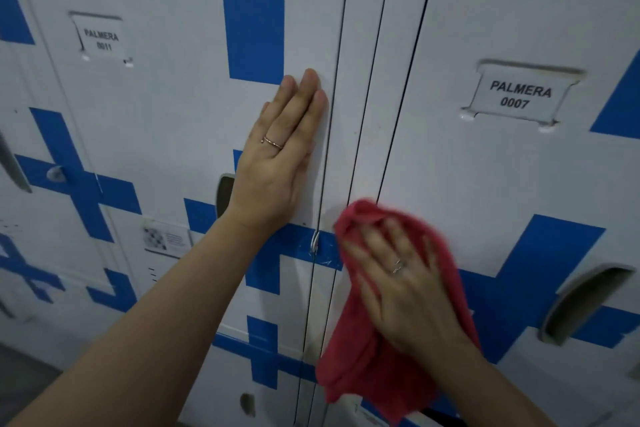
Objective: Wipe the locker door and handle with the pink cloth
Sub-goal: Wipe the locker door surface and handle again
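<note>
A white and blue locker door (485, 166) labelled PALMERA 0007 fills the right half of the view. Its recessed handle (585, 302) sits at the lower right. My right hand (398, 281) presses the pink cloth (356, 357) flat against the door's left edge, fingers spread and blurred. The cloth hangs down below my palm. My left hand (280, 152) rests flat, fingers straight, on the neighbouring door (166, 114) labelled PALMERA 0011, close to its right edge.
A dark recessed handle (225, 194) on the left door is partly hidden behind my left wrist. A small metal latch (314, 241) sits on the seam between the doors. More lockers continue at the far left and below.
</note>
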### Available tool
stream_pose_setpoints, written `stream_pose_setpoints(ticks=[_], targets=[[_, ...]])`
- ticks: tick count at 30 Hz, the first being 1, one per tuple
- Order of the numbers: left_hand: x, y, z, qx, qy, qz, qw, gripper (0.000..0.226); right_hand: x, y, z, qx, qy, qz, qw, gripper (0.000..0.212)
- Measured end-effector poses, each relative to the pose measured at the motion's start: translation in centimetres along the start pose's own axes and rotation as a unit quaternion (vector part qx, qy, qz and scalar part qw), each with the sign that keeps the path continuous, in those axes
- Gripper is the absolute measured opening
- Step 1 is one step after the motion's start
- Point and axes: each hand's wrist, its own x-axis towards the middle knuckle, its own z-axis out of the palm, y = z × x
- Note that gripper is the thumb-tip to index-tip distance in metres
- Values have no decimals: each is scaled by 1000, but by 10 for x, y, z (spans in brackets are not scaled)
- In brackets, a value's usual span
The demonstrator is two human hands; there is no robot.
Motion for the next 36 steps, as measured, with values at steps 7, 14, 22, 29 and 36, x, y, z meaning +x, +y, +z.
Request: stream_pose_setpoints(ticks=[7,14,22,29,36], targets=[[-2,-2,1,-13,1,-10,1000,35,42,-25,0,37,17,17,999,52],[-2,-3,-3,-21,-5,8,1000,36,46,-23,-6,117,-41,-47,991,48],[-2,-5,-4,-25,-23,-12,999,36,31,10,-20,4,-15,27,1000,51],[-2,7,-3,-38,-11,-57,998,40,-38,3,25,-72,-69,10,995,51],[0,20,0,-43,28,-79,996,42,-20,1,14,-59,-10,176,983,58]])
